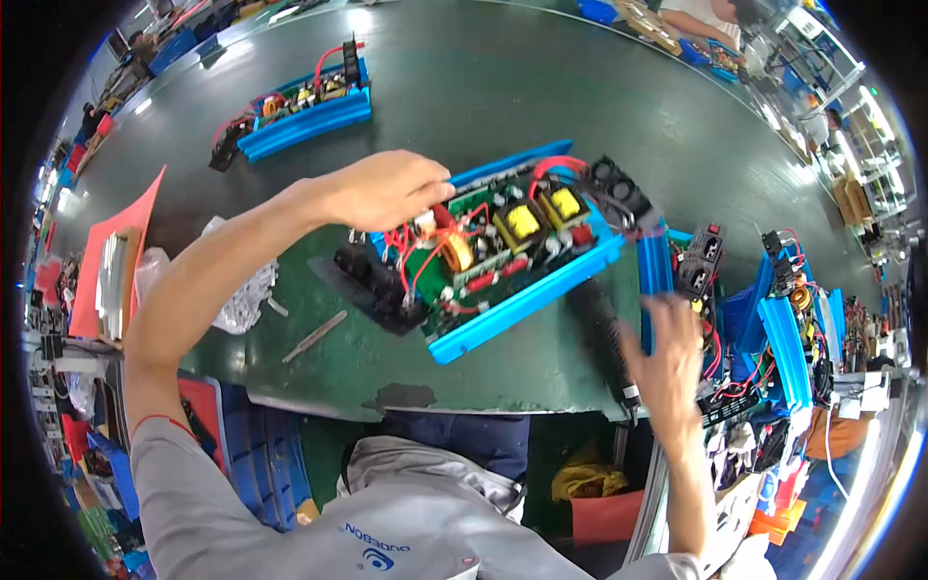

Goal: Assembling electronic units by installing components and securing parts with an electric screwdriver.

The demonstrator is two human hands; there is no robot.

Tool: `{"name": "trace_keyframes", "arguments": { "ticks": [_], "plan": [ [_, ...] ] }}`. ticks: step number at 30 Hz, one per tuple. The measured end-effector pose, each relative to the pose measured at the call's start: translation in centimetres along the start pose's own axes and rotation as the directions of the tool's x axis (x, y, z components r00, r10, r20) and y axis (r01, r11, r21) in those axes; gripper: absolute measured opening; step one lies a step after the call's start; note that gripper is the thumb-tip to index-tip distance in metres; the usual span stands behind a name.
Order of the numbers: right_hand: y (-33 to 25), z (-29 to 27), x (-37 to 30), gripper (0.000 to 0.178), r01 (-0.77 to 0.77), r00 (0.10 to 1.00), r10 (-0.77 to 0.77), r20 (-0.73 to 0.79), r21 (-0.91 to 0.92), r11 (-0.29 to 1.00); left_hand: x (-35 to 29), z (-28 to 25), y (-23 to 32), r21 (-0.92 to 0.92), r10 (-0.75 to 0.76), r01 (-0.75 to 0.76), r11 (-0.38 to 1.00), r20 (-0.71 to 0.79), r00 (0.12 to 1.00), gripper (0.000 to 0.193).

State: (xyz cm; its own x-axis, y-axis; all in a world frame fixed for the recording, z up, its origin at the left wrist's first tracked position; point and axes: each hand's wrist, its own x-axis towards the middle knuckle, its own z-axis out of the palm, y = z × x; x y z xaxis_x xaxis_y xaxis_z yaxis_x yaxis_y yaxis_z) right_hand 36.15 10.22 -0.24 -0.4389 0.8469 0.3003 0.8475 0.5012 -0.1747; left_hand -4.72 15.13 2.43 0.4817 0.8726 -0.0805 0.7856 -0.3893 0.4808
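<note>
- While the unit point(483, 253) lies slantwise in the middle of the table point(474, 92), its long axis running from 8 to 2 o'clock, the left hand point(391, 188) is on its far edge at 10 o'clock.
- The left hand's fingers are bent close together and closed on that edge; the thumb is hidden, so I cannot tell how firm the hold is.
- The right hand point(667, 348), at 4 o'clock from the unit and apart from it, is blurred, its fingers loosely spread, with nothing seen in its grasp. I cannot tell whether it touches the blue rail point(654, 280) just beyond its fingertips.
- Blue sides flank the unit's green board; yellow coils point(522, 222) sit toward 2 o'clock, and red wires point(553, 164) arch near its black fans point(614, 184) at that end. A dark end panel point(362, 285) hangs off its 8 o'clock end.
- A black tool point(597, 333) lies at 4 o'clock, between unit and right hand.
- More units point(785, 353) crowd together at 3 to 4 o'clock.
- Tweezers point(315, 336) lie at 8 o'clock, near a clear bag point(242, 307).
- A far unit point(309, 126) stands at 10 o'clock, well apart.
- A red sheet point(108, 261) stands at 9 o'clock.
</note>
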Motion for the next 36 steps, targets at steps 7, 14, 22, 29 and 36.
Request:
{"name": "trace_keyframes", "arguments": {
  "ticks": [7,14,22,29,36],
  "plan": [
    [0.4,3.8,-6.0,0.063,-0.151,0.985,0.161,0.067,-0.143,0.978,-5.2,3.9,1.0,-0.051,-0.01,0.011,0.999,0.03,1.0,0.035],
    [-1.0,3.9,-7.1,0.045,-0.137,0.98,0.116,-0.163,-0.129,0.982,-8.7,8.7,2.1,-0.077,-0.216,0.208,0.975,-0.124,0.968,0.026],
    [-8.3,9.9,-19.0,0.016,-0.517,0.729,0.626,0.277,0.822,0.239,-11.0,14.0,11.0,-0.562,-0.513,0.365,0.743,-0.128,0.849,0.038],
    [-10.0,16.5,-30.1,0.016,-0.715,0.461,0.381,0.801,0.59,-0.375,-7.0,9.7,10.0,0.088,0.151,-0.133,0.987,-0.233,0.961,0.034],
    [-11.6,9.4,-24.8,0.035,-0.622,0.617,0.217,0.756,0.638,-0.453,-1.5,8.4,4.9,0.288,0.625,-0.608,0.74,0.04,0.779,0.043]
  ]
}}
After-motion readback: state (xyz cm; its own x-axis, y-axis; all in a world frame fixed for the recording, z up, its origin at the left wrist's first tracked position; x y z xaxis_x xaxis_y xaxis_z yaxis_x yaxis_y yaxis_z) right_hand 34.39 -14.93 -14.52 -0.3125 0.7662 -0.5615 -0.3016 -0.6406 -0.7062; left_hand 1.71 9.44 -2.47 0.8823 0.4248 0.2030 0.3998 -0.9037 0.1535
